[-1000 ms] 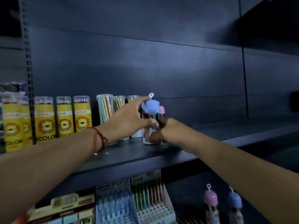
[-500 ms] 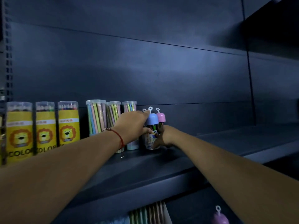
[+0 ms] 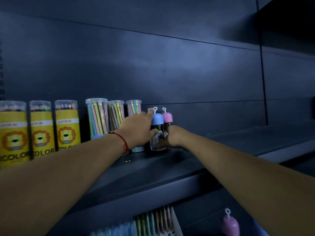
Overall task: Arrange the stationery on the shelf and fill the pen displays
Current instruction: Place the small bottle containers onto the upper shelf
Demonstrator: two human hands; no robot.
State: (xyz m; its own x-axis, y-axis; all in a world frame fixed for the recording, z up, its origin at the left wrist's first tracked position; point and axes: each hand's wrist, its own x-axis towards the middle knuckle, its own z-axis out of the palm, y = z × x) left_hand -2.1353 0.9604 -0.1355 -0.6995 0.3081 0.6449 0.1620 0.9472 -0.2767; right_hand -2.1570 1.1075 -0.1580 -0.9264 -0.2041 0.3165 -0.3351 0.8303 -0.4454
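Note:
A small clear tube with a blue dome cap [image 3: 157, 119] stands on the dark shelf [image 3: 170, 169], and a pink-capped tube [image 3: 167, 117] stands just behind it. My left hand [image 3: 138, 129], with a red string on the wrist, grips the blue-capped tube from the left; the index finger lies along the cap and the thumb presses the body. My right hand [image 3: 172, 136] wraps the lower part of the tubes from the right. Which tube its fingers close on is hidden.
Left of the hands stand three clear tubs of pastel pencils [image 3: 97, 116] and three yellow lion-print colour pencil tubes [image 3: 67, 123]. The shelf runs on to the right. Below it I see a pen display box [image 3: 158, 222] and another pink-capped tube [image 3: 230, 224].
The blue-capped tube has gone from held above the shelf to standing on it beside the pastel tubs. Both hands stay on the tubes. The view has tilted upward.

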